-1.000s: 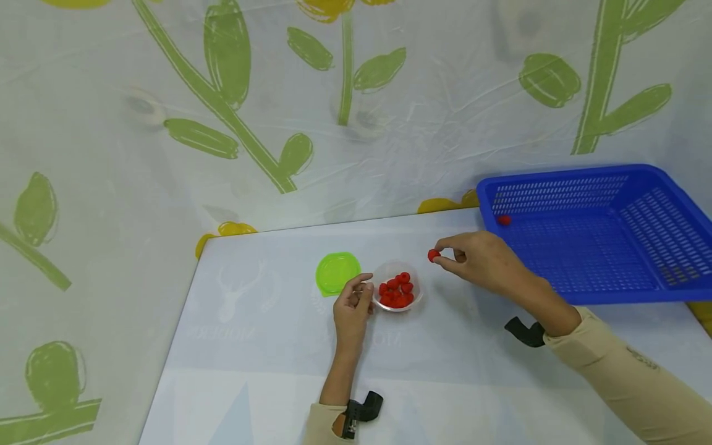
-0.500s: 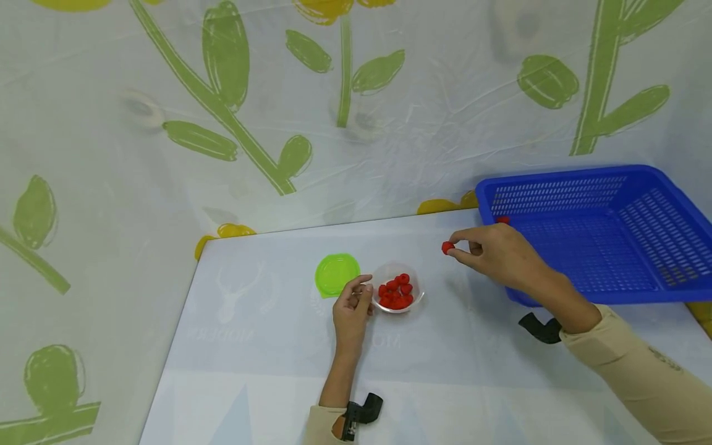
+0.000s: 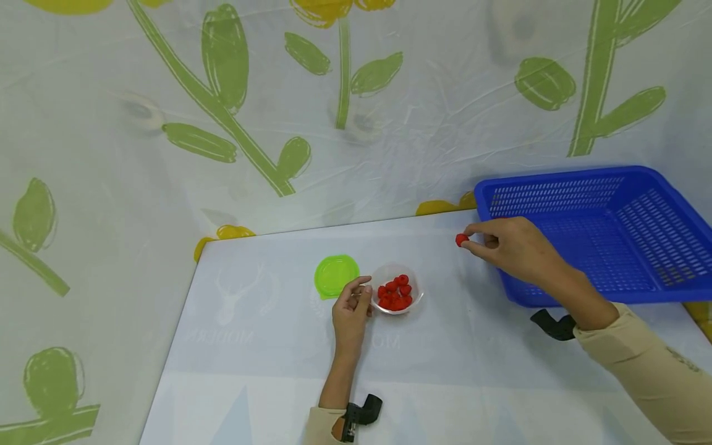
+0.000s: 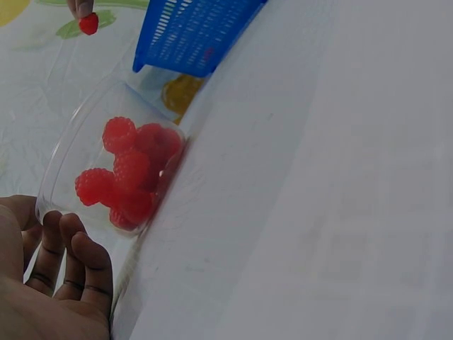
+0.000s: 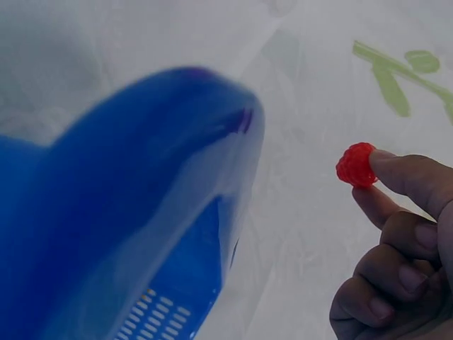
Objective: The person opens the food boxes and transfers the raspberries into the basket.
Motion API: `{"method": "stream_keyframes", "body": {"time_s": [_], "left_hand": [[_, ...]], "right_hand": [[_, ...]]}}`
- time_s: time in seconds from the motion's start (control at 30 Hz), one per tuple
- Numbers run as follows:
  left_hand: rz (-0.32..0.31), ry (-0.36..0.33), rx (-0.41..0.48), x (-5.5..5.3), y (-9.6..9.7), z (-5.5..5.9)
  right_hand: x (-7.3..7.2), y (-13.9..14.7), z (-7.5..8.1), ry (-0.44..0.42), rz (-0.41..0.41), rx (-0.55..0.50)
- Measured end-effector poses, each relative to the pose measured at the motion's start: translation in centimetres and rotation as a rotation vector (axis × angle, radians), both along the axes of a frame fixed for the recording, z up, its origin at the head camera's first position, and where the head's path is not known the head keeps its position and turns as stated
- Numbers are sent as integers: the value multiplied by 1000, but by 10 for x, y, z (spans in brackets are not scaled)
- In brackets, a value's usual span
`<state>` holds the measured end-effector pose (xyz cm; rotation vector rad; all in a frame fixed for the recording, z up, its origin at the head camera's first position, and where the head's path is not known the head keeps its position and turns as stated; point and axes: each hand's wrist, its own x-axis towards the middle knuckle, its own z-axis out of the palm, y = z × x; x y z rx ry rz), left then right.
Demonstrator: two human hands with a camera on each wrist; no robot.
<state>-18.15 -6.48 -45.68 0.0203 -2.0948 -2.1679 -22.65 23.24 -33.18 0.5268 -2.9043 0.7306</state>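
Between right thumb and index finger, my right hand [image 3: 520,250] pinches a red raspberry [image 5: 356,165], held up beside the left end of the blue basket [image 3: 589,295]. My left hand [image 3: 350,312] holds the near-left rim of a clear plastic bowl [image 4: 67,152], its fingertips at the wall. Several raspberries [image 4: 131,168] lie in the bowl, heaped together. The bowl stands on the white table, with the wall tilted across the left wrist view. Part of the basket's left end is hidden behind my right hand in the head view.
A bright green lid [image 3: 336,276] lies flat on the table just left of the bowl. The basket, with slotted walls, takes up the table's right side. Behind the table stands a wall covering [image 3: 434,142] printed with plants.
My right hand has carried the raspberry right and slightly away from me, toward the basket's left end. It now mostly covers the red piece seen inside the basket. My left hand stays at the bowl.
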Motion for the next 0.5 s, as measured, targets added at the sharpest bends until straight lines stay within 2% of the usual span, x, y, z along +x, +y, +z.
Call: {"method": "stream_keyframes", "body": {"time_s": [0.17, 0.4, 0.5], "left_hand": [[-1, -4, -7, 0, 0, -1], [-8, -3, -11, 0, -1, 0], [-7, -2, -14, 0, -2, 0]], "right_hand": [[0, 7, 1, -11, -28, -13], [-3, 17, 2, 36, -44, -7], [-2, 21, 1, 22, -52, -5]]}}
